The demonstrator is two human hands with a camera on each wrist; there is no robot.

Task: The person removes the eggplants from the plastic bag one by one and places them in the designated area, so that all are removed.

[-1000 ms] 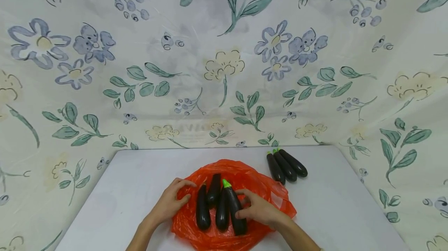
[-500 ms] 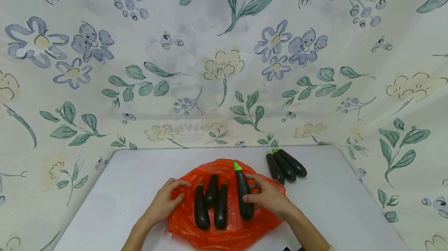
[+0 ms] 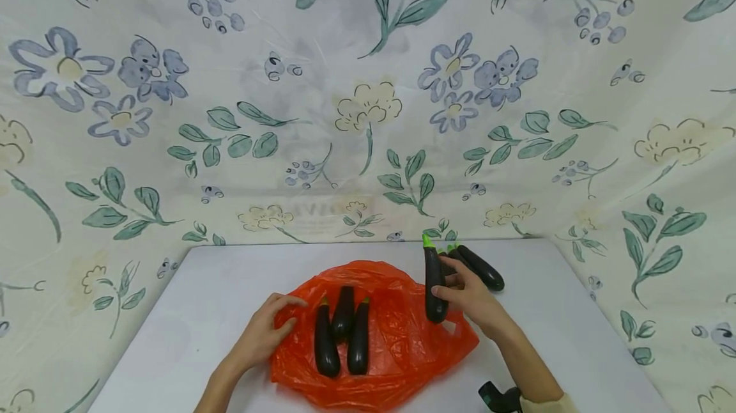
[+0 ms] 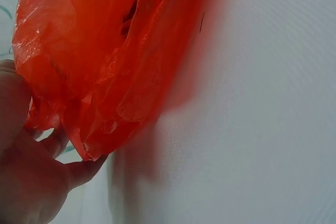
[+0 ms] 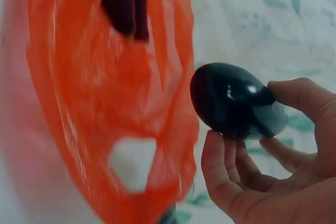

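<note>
My right hand (image 3: 473,298) grips a dark eggplant (image 3: 434,275) with a bright green stem, held upright over the right rim of a red plastic bag (image 3: 397,342). In the right wrist view the rounded end of this eggplant (image 5: 231,98) shows between thumb and fingers. Three more eggplants (image 3: 326,349) lie together inside the spread bag, left of its middle. At the bag's left edge is my left hand (image 3: 259,333), its thumb and fingers curved round the rim. The left wrist view shows the hand (image 4: 31,177) holding the crinkled bag edge.
Behind my right hand, a small row of eggplants (image 3: 482,267) lies at the back right of the white table (image 3: 575,336), partly covered by the hand and the held one. A flowered cloth (image 3: 368,163) hangs behind the table. A black wrist device (image 3: 501,396) sits at my right forearm.
My right hand has lifted the green-stemmed eggplant from beside the others in the bag and carried it right and away from me. The left hand has shifted slightly left with the bag's edge.
</note>
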